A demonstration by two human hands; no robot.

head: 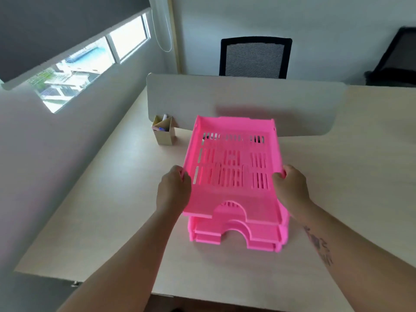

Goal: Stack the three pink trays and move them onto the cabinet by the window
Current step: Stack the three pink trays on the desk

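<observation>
Your left hand (173,190) and right hand (290,188) grip the top pink tray (231,167) by its side walls, above the two trays (258,237) stacked on the desk (112,199). Lower it level (front edges aligned) until it seats.

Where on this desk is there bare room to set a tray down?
Bare desk lies between the left hand and the desk's left edge, and right of the right hand. The middle is taken by the pink trays; the pen holder crowds the corner by the divider.
</observation>
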